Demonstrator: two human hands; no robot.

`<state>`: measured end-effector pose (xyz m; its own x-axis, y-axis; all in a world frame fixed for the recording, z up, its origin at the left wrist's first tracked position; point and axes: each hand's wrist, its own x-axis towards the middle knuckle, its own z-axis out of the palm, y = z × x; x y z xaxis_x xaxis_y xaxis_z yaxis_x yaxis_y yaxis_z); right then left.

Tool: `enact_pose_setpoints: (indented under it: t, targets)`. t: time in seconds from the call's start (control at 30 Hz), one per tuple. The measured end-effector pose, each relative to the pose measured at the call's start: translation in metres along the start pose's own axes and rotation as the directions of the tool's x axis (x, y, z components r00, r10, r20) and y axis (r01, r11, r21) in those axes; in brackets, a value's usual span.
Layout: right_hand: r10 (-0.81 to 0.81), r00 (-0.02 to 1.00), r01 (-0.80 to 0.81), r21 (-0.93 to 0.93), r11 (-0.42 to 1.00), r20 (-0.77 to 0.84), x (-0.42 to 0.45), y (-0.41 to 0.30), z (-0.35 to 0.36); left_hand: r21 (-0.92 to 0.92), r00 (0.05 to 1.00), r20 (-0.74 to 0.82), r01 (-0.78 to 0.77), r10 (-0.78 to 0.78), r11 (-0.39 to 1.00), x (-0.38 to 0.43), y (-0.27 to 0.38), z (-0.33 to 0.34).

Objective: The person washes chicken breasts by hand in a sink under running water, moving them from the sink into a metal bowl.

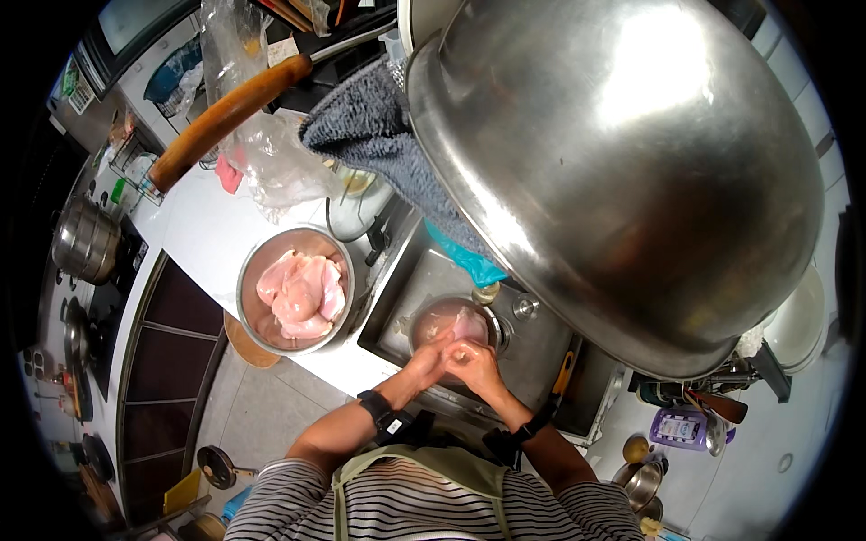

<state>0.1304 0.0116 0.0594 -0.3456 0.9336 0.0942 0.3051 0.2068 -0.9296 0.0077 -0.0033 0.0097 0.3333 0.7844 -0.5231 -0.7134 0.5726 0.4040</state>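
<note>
A piece of raw meat (471,324), which looks like chicken, is in my hands, over a metal bowl (427,318) in the steel sink (413,278). My left hand (429,360) grips it from the left. My right hand (475,365) has thumb and forefinger curled in a ring against its near end; the fingers partly hide the meat. On the counter to the left of the sink stands a steel bowl (241,287), holding several pale pink pieces of raw chicken (302,294).
A large steel bowl (609,189) looms close at upper right, beside a grey towel (379,128). A wooden handle (230,122) juts out at upper left near a clear plastic bag (270,162). A yellow-handled tool (563,373) lies at the sink's right side.
</note>
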Motion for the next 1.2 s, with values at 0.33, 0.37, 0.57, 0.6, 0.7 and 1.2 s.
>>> enact_pose_setpoints:
  t: [0.33, 0.37, 0.57, 0.6, 0.7, 1.2]
  targets:
    - [0.110, 0.994, -0.112, 0.182, 0.977, 0.025, 0.004, 0.019, -0.022, -0.215, 0.994, 0.057, -0.082, 0.097, 0.973, -0.004, 0.007, 0.014]
    - [0.022, 1.000, -0.021, 0.048, 0.999, -0.010, 0.003, 0.017, -0.022, -0.230, 0.995, 0.014, -0.096, 0.101, 0.968, -0.002, 0.007, 0.018]
    - [0.075, 0.997, -0.074, -0.067, 0.995, 0.008, 0.010, -0.001, -0.014, -0.248, 0.993, 0.059, -0.086, 0.104, 0.965, -0.004, 0.005, 0.019]
    - [0.023, 1.000, -0.021, -0.119, 0.993, 0.010, 0.011, 0.006, -0.012, -0.250, 0.992, 0.067, -0.090, 0.110, 0.964, -0.001, 0.002, 0.016]
    - [-0.271, 0.961, 0.273, -0.379, 0.884, 0.062, 0.012, 0.019, -0.006, -0.183, 0.984, -0.047, -0.176, 0.170, 0.967, 0.000, -0.001, 0.022]
    - [-0.094, 0.959, 0.137, -0.148, 0.979, 0.267, -0.012, 0.036, -0.042, -0.203, 0.994, -0.086, -0.089, 0.073, 0.975, 0.007, 0.005, 0.009]
